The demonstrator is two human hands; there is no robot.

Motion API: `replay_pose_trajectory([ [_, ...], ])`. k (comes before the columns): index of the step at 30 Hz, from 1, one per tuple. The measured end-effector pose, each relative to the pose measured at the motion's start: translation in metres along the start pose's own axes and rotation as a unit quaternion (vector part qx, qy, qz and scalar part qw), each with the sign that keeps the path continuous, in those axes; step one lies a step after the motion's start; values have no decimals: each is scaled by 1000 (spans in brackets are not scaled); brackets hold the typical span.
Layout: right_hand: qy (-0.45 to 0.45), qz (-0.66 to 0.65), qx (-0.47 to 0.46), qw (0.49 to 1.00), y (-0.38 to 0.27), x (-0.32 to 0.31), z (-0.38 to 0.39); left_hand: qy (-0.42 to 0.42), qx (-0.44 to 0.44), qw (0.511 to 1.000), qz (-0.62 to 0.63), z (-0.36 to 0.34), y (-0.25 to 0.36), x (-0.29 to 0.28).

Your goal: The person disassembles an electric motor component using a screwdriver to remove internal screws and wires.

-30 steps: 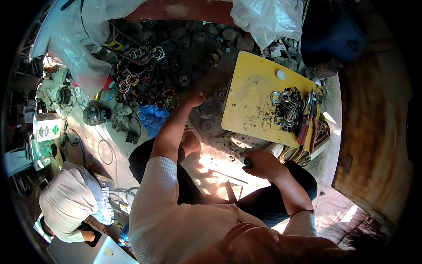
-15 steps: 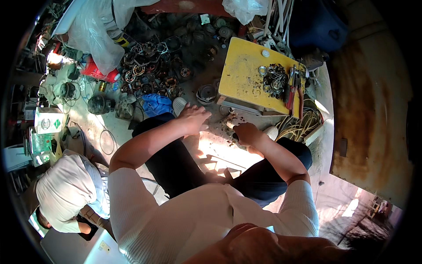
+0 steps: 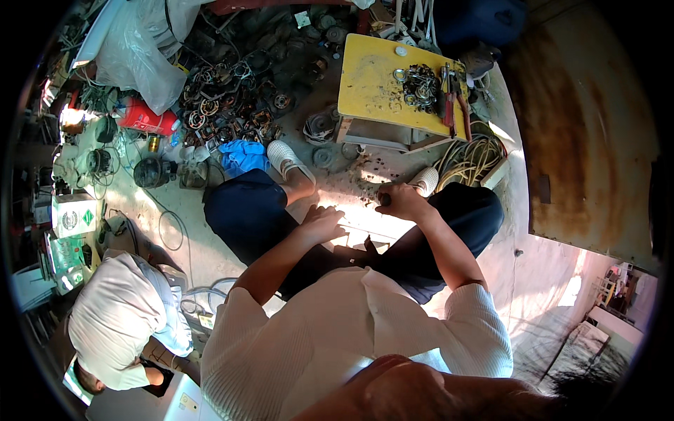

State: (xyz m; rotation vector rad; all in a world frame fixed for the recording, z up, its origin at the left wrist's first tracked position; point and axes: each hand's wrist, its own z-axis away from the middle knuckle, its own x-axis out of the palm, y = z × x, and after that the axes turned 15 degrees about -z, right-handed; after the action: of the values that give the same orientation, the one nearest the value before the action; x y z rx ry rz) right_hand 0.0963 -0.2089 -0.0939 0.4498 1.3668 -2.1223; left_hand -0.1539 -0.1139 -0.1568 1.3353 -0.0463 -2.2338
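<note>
My left hand [image 3: 323, 224] is low between my knees, back up, its fingers loosely apart with nothing visible in them. To its right, my right hand [image 3: 407, 202] closes around a small dark object [image 3: 384, 199] whose kind I cannot make out. Below and between the hands, an angular dark piece [image 3: 369, 245] stands in the sunlit patch, partly hidden by my legs. Dark crumbs [image 3: 370, 175] lie scattered on the floor just beyond the right hand.
A yellow-topped low table [image 3: 365, 77] bears metal rings [image 3: 421, 88] and red-handled tools [image 3: 449, 105]. Coiled hose [image 3: 472, 158] lies beside it. Motor parts and copper coils [image 3: 225, 105] pile up far left, near a blue cloth [image 3: 243, 156]. Another person [image 3: 116, 316] bends over at lower left.
My left hand has drawn back toward my body, uncovering my left shoe. The right hand still holds the dark object. The view has shifted, so the table appears higher up.
</note>
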Motion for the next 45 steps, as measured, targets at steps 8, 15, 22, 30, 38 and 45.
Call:
replay_pose_trajectory([
  [8,71,31,69,995,44,32,-6,92,9,981,170,-18,-13,49],
  [15,12,-71,183,980,53,30,0,-13,-54,995,87,-35,-29,69],
  [22,115,-391,128,904,3,0,45,-34,-39,993,107,-41,-33,80],
  [30,303,-764,-355,445,-3,-116,160,-66,-35,992,102,-59,-41,102],
  [38,628,-630,-147,433,73,-174,163,126,12,980,156,-37,-18,49],
  [45,686,-614,-72,384,138,-147,107,12,-17,990,137,-53,-24,66],
])
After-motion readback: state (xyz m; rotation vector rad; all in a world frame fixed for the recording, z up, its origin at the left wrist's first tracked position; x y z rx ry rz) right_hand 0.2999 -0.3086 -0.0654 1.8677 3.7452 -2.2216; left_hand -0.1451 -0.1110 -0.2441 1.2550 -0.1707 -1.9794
